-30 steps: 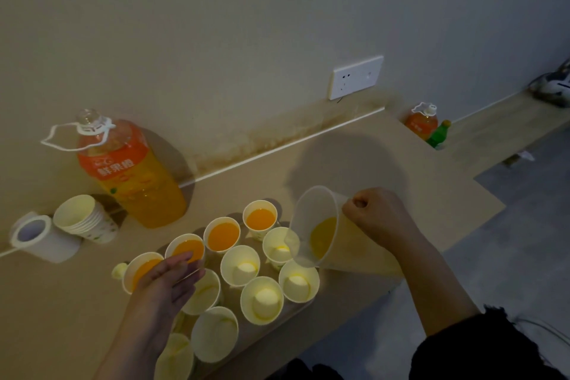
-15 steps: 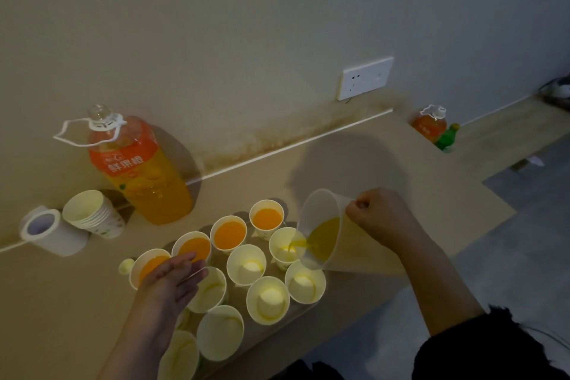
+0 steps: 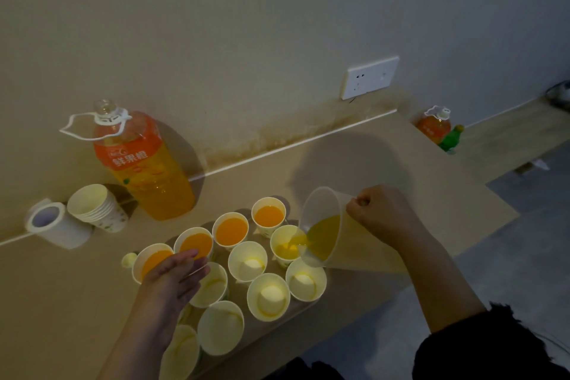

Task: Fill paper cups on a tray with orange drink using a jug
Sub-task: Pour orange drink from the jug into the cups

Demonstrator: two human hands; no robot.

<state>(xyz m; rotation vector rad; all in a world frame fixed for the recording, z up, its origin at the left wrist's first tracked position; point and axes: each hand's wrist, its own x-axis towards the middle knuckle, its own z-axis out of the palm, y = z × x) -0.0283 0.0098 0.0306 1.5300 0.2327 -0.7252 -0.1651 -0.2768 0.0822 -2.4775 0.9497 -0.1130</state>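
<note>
My right hand (image 3: 381, 216) grips a clear plastic jug (image 3: 327, 228) tipped to the left, and orange drink runs from its lip into a paper cup (image 3: 285, 245) that holds a little drink. Several paper cups stand in rows on a tray (image 3: 296, 313). The back row (image 3: 231, 231) holds cups full of orange drink; the nearer cups (image 3: 268, 296) show bare bottoms. My left hand (image 3: 175, 278) lies with straight fingers over the rims of the cups at the tray's left side.
A large orange drink bottle (image 3: 145, 163) without a cap stands against the wall at the left. Beside it lie a stack of spare paper cups (image 3: 97, 208) and a tape roll (image 3: 52, 224). A bottle cap (image 3: 129, 259) sits by the tray. Two small bottles (image 3: 438, 128) stand far right.
The jug has tipped further and drink now streams into the cup below its lip, which was empty a second ago. My left hand has stayed on the cups.
</note>
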